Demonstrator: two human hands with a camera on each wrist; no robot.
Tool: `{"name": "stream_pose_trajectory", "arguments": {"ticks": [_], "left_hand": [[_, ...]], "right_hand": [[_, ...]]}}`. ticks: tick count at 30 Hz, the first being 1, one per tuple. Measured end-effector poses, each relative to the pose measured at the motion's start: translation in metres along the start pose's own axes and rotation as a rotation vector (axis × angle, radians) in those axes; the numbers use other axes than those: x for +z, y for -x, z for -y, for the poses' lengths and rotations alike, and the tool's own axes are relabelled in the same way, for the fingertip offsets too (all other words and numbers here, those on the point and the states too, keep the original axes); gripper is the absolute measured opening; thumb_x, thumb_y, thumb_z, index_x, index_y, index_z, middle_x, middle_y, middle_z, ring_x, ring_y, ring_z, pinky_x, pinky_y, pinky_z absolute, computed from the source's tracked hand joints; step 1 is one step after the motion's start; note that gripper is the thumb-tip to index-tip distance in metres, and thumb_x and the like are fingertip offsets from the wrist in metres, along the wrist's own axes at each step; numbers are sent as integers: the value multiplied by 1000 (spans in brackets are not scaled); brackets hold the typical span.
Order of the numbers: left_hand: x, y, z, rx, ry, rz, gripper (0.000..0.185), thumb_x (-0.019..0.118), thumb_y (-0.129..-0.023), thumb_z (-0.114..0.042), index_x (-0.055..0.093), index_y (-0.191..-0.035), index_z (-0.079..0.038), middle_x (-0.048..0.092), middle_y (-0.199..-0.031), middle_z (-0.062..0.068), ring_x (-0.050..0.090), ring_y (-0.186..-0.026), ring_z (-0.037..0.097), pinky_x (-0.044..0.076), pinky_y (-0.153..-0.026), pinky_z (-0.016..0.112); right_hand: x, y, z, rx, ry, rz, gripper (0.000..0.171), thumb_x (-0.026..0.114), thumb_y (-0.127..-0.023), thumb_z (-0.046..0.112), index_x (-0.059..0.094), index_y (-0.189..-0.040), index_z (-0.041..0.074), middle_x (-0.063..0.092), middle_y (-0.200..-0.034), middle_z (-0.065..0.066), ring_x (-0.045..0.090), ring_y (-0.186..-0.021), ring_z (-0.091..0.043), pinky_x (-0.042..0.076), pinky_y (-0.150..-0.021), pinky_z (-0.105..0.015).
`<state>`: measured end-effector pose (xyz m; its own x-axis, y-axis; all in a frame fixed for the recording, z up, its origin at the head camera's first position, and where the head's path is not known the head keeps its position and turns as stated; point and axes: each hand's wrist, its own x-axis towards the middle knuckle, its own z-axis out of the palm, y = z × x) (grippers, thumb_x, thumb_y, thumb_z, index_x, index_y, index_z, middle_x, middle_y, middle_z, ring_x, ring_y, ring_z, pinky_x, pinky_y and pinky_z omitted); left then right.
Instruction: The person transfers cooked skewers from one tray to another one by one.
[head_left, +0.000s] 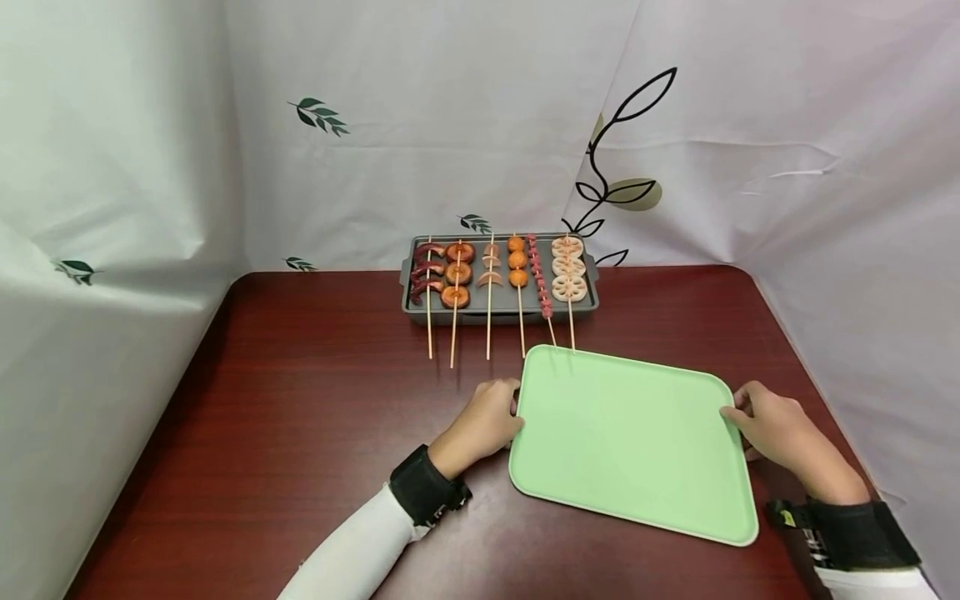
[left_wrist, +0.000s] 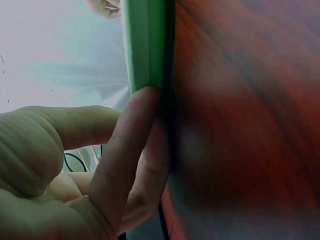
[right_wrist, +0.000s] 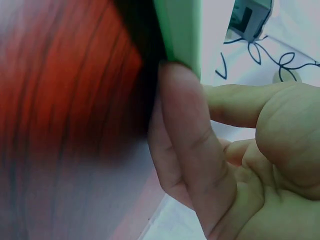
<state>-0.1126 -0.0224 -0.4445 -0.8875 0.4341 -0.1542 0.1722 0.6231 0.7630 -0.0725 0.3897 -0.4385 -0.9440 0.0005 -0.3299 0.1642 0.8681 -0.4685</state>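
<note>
The flat, pale green rectangular plastic tray (head_left: 630, 437) lies on the dark red wooden table (head_left: 300, 417) — long axis left-right, slightly skewed, unlabelled — left hand (head_left: 483, 421) and right hand (head_left: 776, 429) gripping its short edges.

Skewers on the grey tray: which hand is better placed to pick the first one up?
Probably the left hand. It holds the green tray's left edge, just below the skewer sticks jutting out of the grey tray. The right hand grips the far right edge, farther from them.
</note>
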Motion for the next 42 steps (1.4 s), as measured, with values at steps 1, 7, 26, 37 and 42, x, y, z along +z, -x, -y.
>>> {"name": "stream_pose_trajectory", "arguments": {"ticks": [1, 7, 26, 37, 42], "left_hand": [[0, 0, 1, 7, -3, -4, 30, 59, -86, 9, 64, -114, 2, 52, -71, 1, 53, -47, 9, 47, -42, 20], [-2, 0, 5, 32, -26, -20, 28, 57, -83, 11, 66, -105, -4, 49, -64, -1, 49, -45, 9, 40, -43, 18], [-10, 0, 10, 34, -96, -50, 38, 54, -80, 11, 65, -115, 0, 46, -65, -2, 38, -55, 10, 30, -52, 19], [-16, 2, 14, 32, -115, -62, 38, 55, -83, 11, 65, -118, 1, 47, -67, -1, 40, -54, 11, 31, -51, 20], [-20, 5, 19, 25, -96, -58, 38, 55, -84, 12, 65, -119, 2, 44, -62, -2, 36, -50, 10, 28, -49, 20]], "right_hand": [[0, 0, 2, -2, 4, 0, 35, 56, -106, 17, 43, -118, -14, 57, -94, -24, 65, -62, -18, 60, -55, -35], [6, 11, 8, -3, 3, 12, 54, 57, -106, 22, 35, -140, -15, 58, -94, -21, 65, -61, -18, 59, -54, -33], [17, 25, 13, 8, -96, 90, 56, 61, -104, 18, 32, -142, -13, 65, -96, -16, 66, -73, -18, 61, -55, -29], [20, 24, 23, -33, -95, 75, 56, 61, -104, 13, 33, -146, -10, 66, -92, -14, 67, -67, -19, 60, -54, -28], [20, 19, 29, -51, -83, 80, 55, 61, -104, 12, 33, -146, -11, 66, -90, -14, 67, -64, -18, 60, -53, -28]]}}
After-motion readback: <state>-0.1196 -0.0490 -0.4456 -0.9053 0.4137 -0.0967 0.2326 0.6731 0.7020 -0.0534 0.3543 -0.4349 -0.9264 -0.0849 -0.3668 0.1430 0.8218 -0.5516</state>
